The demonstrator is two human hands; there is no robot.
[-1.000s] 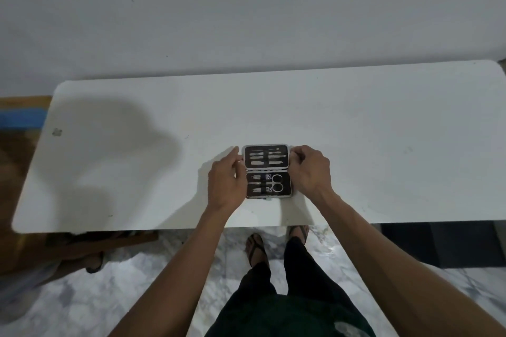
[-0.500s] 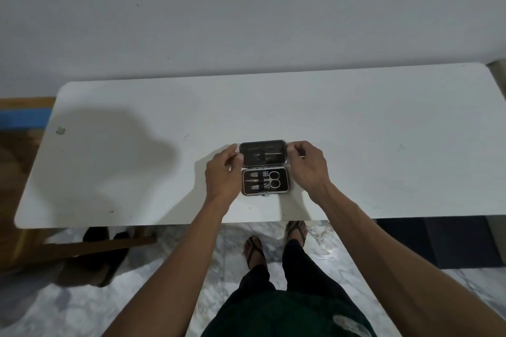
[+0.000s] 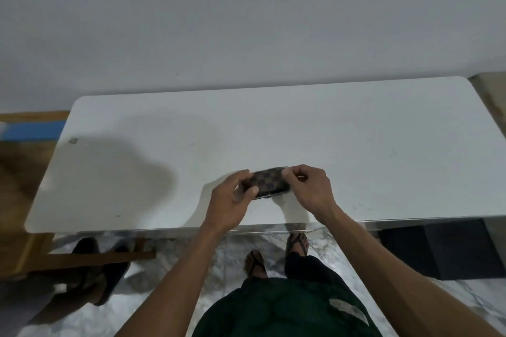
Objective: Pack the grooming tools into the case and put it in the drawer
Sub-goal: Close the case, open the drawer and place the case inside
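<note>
The grooming case (image 3: 269, 182) lies folded shut on the white table (image 3: 356, 145), near its front edge; only its brown checkered outside shows and the tools are hidden inside. My left hand (image 3: 232, 197) grips the case's left end, thumb on top. My right hand (image 3: 308, 186) pinches its right end with the fingertips. No drawer can be made out in this view.
A wall stands right behind the table. Wooden furniture (image 3: 30, 249) and a dark shape (image 3: 104, 276) sit on the marble floor at the left. A dark block (image 3: 443, 249) is under the table's right end. My sandalled feet (image 3: 273, 254) stand at the table's front edge.
The case was lying open with the tools showing; its far half has swung over and the case is now folded shut between both hands.
</note>
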